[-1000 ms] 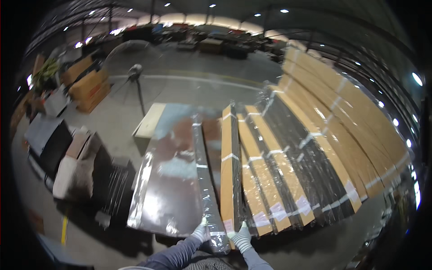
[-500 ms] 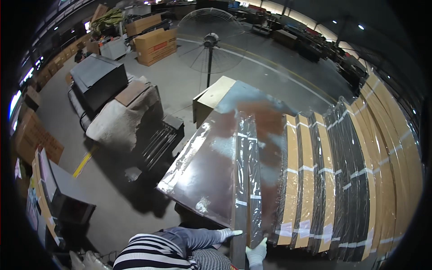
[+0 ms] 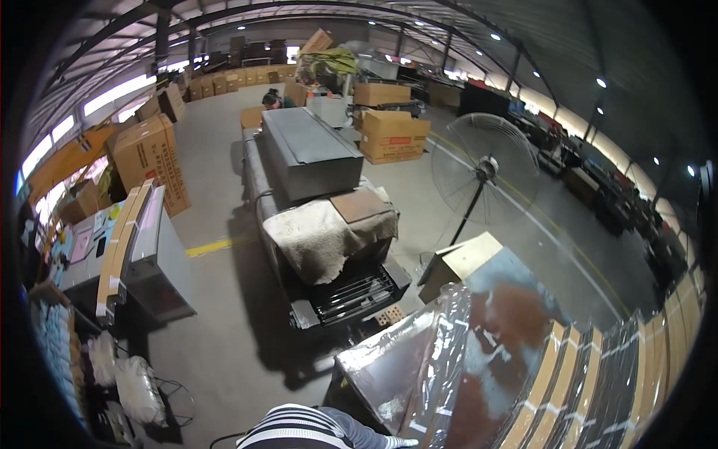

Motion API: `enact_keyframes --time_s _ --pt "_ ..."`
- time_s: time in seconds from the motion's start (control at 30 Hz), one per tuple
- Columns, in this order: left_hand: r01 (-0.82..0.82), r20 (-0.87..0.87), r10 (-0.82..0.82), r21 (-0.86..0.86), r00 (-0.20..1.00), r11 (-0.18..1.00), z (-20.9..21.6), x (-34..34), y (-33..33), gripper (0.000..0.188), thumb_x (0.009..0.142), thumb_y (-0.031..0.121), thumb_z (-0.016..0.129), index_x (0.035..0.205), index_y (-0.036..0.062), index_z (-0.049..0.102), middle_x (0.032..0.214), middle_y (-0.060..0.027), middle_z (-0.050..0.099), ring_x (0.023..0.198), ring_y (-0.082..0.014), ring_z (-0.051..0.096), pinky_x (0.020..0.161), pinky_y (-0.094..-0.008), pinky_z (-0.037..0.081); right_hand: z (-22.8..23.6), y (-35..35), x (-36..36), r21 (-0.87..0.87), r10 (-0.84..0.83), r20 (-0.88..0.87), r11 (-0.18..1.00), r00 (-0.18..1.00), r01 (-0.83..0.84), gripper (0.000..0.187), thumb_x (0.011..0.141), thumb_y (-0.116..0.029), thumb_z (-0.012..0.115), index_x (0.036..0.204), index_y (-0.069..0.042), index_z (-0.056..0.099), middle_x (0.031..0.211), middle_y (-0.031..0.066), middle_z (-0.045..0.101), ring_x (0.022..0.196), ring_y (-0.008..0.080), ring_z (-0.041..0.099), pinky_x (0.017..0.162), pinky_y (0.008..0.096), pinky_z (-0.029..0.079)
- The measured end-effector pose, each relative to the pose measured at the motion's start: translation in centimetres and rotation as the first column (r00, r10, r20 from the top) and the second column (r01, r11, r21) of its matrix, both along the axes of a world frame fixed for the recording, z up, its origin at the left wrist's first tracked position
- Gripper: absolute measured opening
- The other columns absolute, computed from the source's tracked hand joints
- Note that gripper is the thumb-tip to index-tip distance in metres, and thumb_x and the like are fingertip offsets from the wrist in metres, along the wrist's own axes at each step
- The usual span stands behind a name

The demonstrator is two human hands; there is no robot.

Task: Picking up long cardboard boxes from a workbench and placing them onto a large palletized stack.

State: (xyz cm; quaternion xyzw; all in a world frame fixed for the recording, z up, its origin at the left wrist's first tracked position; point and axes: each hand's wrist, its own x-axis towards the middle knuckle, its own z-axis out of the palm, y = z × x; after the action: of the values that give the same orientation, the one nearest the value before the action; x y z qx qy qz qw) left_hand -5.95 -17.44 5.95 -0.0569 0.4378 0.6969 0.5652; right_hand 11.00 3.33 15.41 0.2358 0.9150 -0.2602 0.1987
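At the bottom edge, my left hand [image 3: 402, 443] in a pale glove reaches right, toward the near part of a plastic-wrapped bundle of long dark strips [image 3: 446, 359]. One stretched-out finger shows; the frame edge cuts off the rest, so its grip is unclear. White bands cross the bundle, which lies lengthwise on a worn metal-topped table [image 3: 374, 378] with rust-brown and bluish patches. My right hand is out of sight. Right of the bundle, several wrapped strip packs [image 3: 580, 374], tan and dark, lie side by side.
A wire-cage fan [image 3: 486, 166] stands beyond the table. Left of it, a long grey metal case [image 3: 310, 153] and a beige cloth [image 3: 314, 239] rest on a machine. Cartons [image 3: 393, 136] stand behind, near a crouching person [image 3: 273, 99]. A grey cabinet [image 3: 157, 258] stands at left.
The view has swung left and up, so the table and bundle sit lower and farther right. My right hand has left the picture; less of my left hand shows.
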Motion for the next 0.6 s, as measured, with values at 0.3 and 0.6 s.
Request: enact_keyframes --time_s 0.3,0.6 --pt "-0.101 -0.020 0.102 0.058 0.995 0.993 -0.9 -3.8 -3.6 0.045 0.095 0.033 0.062 0.132 0.0084 0.055 0.127 -0.0081 0.061 0.115 -0.0189 0.055 0.106 -0.0461 0.039 0.0 -0.9 -6.8 -0.025 0.238 -0.050 0.971 0.970 -0.240 0.068 0.075 -0.032 0.075 0.131 -0.006 0.047 0.124 0.0208 0.057 0.117 0.0394 0.056 0.096 0.0444 0.047" --pt "-0.141 -0.069 0.151 0.125 0.986 0.982 -2.7 -5.9 -4.9 0.044 0.097 0.026 0.062 0.136 0.0085 0.052 0.126 -0.0056 0.060 0.114 -0.0149 0.055 0.108 -0.0448 0.038 -0.6 -2.4 -11.7 -0.045 0.324 -0.097 0.943 0.941 -0.329 0.060 0.075 -0.030 0.074 0.127 -0.010 0.049 0.106 0.0157 0.065 0.100 0.0353 0.064 0.085 0.0438 0.051"
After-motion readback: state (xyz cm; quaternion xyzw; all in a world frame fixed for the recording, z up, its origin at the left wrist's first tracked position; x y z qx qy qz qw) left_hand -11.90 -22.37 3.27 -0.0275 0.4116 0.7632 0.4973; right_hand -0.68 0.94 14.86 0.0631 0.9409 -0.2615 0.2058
